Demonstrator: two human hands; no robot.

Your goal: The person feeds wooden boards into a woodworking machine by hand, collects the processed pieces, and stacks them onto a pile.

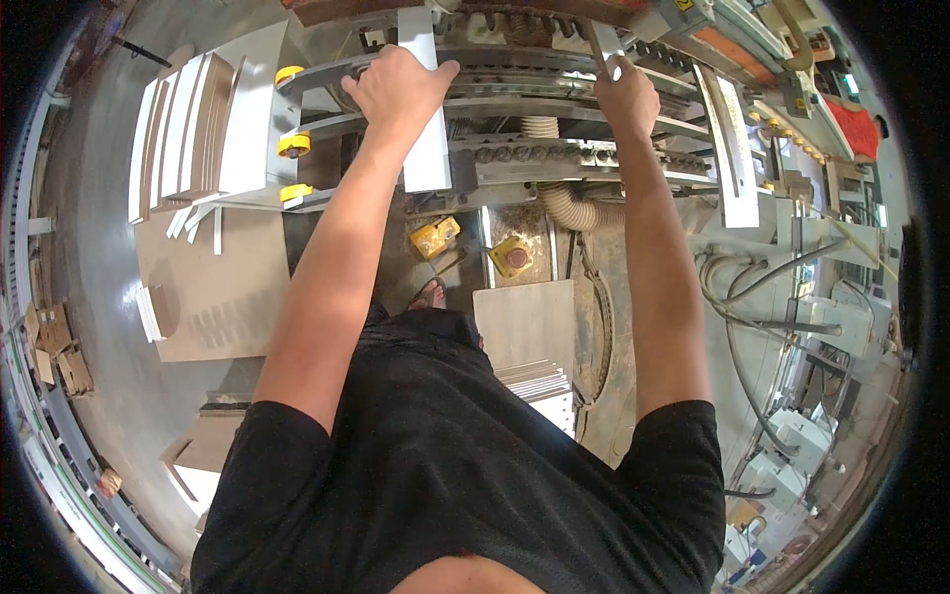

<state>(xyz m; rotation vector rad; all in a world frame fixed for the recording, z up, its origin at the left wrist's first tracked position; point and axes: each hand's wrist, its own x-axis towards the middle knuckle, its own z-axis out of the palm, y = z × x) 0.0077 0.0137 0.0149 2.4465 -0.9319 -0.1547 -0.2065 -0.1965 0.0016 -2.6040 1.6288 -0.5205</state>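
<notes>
Left hand (396, 87) touches 1 white board (427, 153), right hand (628, 97) 1 pale strip (606, 40).

Upper centre: left hand (401, 91) covers part of white strip (427, 163); contact beneath hidden. Right of it, right hand (627, 99) hides its own grip. Lower centre: black shirt (475, 445) overlaps board stack (537, 382). Machine (554, 67) cut by upper edge. Upper right: yellow label (683, 4) too small to read.
</notes>
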